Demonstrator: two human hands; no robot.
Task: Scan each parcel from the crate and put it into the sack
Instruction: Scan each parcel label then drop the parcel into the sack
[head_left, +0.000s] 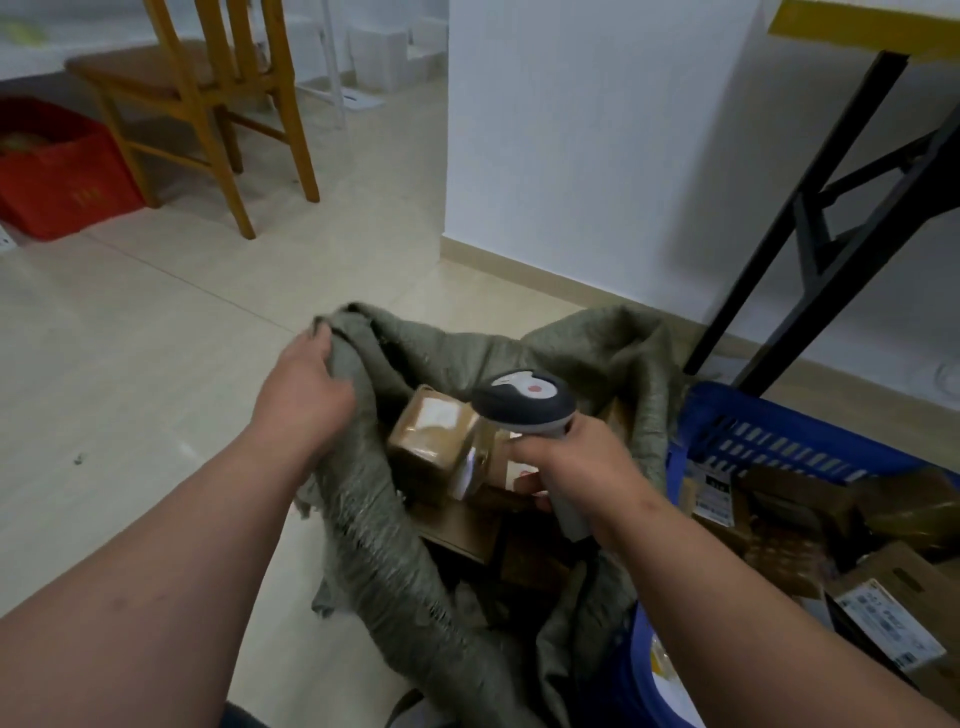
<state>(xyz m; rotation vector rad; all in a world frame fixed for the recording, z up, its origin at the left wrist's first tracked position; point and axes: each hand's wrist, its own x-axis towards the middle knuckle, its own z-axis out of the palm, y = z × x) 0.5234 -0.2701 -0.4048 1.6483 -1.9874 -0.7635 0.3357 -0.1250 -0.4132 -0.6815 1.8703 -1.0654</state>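
A grey-green woven sack (374, 525) stands open on the floor in front of me. My left hand (306, 389) grips its left rim and holds the mouth open. My right hand (571, 462) grips the handle of a grey and white barcode scanner (524, 400) above the sack's mouth. A taped brown cardboard parcel (431, 436) is just left of the scanner, over the opening; whether my right fingers touch it I cannot tell. More brown parcels lie deeper in the sack. The blue plastic crate (753, 431) at the right holds several labelled parcels (883, 608).
A wooden chair (208, 93) and a red crate (57, 171) stand at the back left. A white wall corner (545, 156) rises behind the sack. Black legs of a folding table (810, 223) stand at the right, behind the blue crate. Pale tiled floor lies to the left.
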